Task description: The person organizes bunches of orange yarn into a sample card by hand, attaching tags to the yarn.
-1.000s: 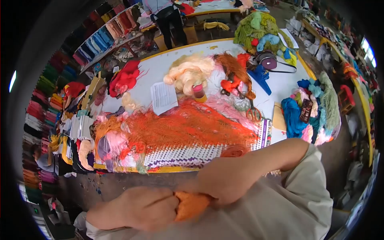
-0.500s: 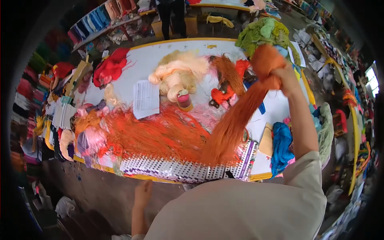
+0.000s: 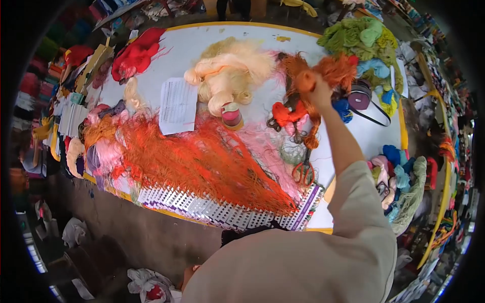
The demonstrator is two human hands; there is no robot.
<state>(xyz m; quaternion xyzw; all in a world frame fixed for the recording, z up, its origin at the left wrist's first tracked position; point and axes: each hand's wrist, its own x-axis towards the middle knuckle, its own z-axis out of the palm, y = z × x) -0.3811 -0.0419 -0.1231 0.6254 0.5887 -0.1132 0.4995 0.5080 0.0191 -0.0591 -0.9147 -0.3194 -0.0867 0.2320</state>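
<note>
My right hand (image 3: 320, 95) reaches over the far right part of the table, with its fingers closed round a rust-orange skein of thread (image 3: 306, 81). Loose rust-brown thread (image 3: 336, 69) spreads beside that hand. Just below it are a bright orange-red skein (image 3: 289, 115) and a brown twisted hank (image 3: 311, 136). Only a small part of my left hand (image 3: 190, 274) shows, low by my body; its fingers are hidden. A long row of white punched thread cards (image 3: 202, 206) lines the near edge, with orange threads (image 3: 202, 161) fanned out from it.
Red-handled scissors (image 3: 303, 174) lie right of the orange threads. A printed sheet (image 3: 178, 106), cream skeins (image 3: 227, 76), a thread cone (image 3: 231, 117), red yarn (image 3: 136, 55), green yarn (image 3: 361, 40) and a dark purple strapped case (image 3: 359, 95) are on the table (image 3: 275, 48).
My right hand has moved left with the rust-orange skein, whose long tail no longer hangs over the cards. The scissors and strapped case have come into sight. My left hand has dropped mostly behind my body.
</note>
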